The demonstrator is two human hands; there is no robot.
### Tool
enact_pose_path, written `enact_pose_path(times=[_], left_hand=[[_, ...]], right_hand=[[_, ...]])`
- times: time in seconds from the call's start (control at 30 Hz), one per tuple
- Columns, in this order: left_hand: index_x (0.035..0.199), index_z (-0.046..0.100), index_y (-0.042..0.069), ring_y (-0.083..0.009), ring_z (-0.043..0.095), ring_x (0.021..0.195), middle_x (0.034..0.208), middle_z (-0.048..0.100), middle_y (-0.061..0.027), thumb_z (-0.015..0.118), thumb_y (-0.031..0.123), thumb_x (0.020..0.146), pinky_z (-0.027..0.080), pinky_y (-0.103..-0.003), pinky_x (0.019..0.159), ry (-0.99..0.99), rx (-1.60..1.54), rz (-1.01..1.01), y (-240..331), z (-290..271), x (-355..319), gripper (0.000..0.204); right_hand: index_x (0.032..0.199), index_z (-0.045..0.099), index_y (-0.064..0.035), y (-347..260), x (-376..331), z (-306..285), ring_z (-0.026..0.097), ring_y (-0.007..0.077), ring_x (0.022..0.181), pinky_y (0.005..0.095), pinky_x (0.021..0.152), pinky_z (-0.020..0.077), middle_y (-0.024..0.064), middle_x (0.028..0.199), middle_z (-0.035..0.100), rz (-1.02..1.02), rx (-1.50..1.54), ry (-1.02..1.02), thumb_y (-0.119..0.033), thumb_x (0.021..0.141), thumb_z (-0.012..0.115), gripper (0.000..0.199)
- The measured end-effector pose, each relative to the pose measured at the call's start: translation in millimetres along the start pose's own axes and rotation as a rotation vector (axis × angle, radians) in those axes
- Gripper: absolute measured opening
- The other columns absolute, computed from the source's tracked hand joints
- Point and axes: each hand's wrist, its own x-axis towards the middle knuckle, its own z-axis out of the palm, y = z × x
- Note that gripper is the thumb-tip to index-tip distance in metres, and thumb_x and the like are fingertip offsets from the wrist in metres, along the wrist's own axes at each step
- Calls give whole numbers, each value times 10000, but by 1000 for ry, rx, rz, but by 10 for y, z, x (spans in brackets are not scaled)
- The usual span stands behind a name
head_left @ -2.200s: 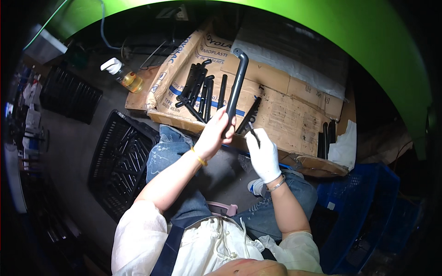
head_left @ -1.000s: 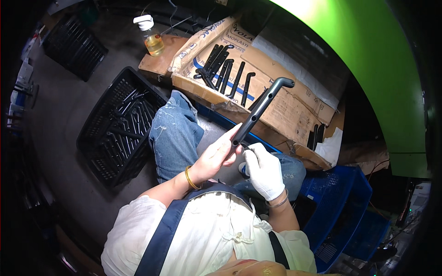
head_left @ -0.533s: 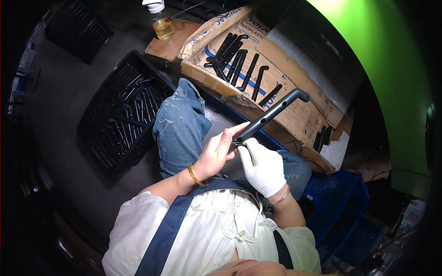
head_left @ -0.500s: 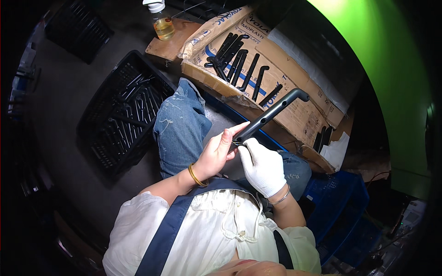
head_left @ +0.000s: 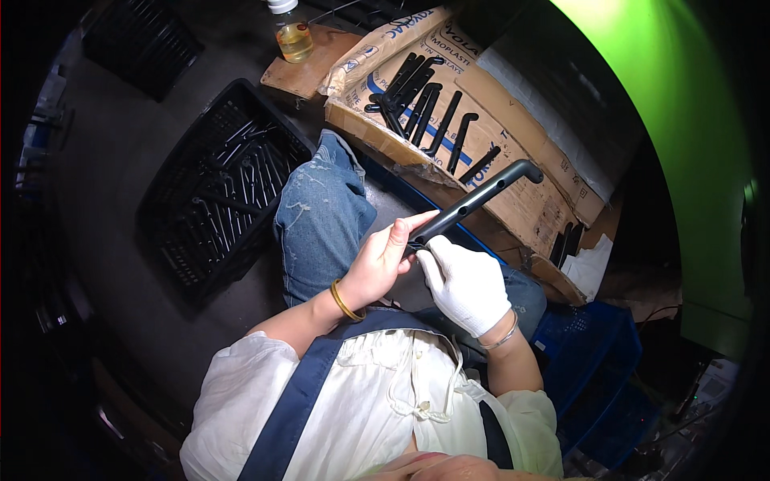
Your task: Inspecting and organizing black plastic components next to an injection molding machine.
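A long black plastic bar (head_left: 480, 196) with a bent far end and round holes along its side slants up and to the right over my lap. My bare left hand (head_left: 378, 258), a yellow bangle at its wrist, is closed around the bar's near end. My right hand (head_left: 469, 287) wears a white glove and pinches close beside that same end. Whatever lies between its thumb and fingers is hidden or too small to make out. Similar black bars (head_left: 433, 120) lie in an opened cardboard box (head_left: 385, 148) beyond my hands.
A black crate (head_left: 277, 128) holding many dark bars stands on the floor at the left. Behind it is another dark crate (head_left: 140, 48). A bottle of yellow liquid (head_left: 295, 42) sits on a wooden board (head_left: 321, 62). Blue crates (head_left: 589, 345) stand at the right, below a green surface (head_left: 714, 240).
The gloved right hand has shifted slightly right and down, its fingers still by the bar's near end. The left hand keeps its hold; the whole view has shifted a little.
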Motion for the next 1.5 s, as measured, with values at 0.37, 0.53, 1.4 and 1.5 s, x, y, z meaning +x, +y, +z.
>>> enact_pose_path(times=[0.37, 0.53, 1.4, 1.5], left_hand=[[1369, 513, 52, -5, 317, 529, 715, 488, 45, 231, 452, 1060, 269, -156, 472, -24, -90, -71, 17, -25, -5, 578], [1376, 503, 54, -2, 312, 518, 698, 473, 42, 221, 465, 1058, 252, -153, 460, -11, -91, -67, 5, -11, -1, 591], [1326, 557, 58, -7, 337, 561, 729, 499, 46, 238, 450, 1060, 279, -151, 487, -4, 79, -20, -12, 66, -57, 570], [1328, 556, 61, -7, 332, 548, 721, 491, 46, 236, 445, 1062, 272, -150, 479, -19, 19, -77, -50, 40, -45, 566]], right_hand=[[858, 580, -106, 62, 21, 26, 634, 257, 552, 364, 491, 490, 85, 669, 620, -27, 100, -43, -212, 913, 589, 119], [855, 579, -107, 14, -24, 67, 640, 253, 557, 359, 496, 495, 78, 679, 627, 24, 101, -1, -213, 918, 585, 123], [836, 575, -126, 19, -150, 90, 622, 247, 522, 356, 480, 487, 68, 612, 600, -13, 10, 81, -224, 903, 597, 120], [836, 574, -127, 70, -158, 74, 619, 246, 523, 355, 481, 484, 64, 623, 596, -29, 11, 59, -228, 899, 598, 121]])
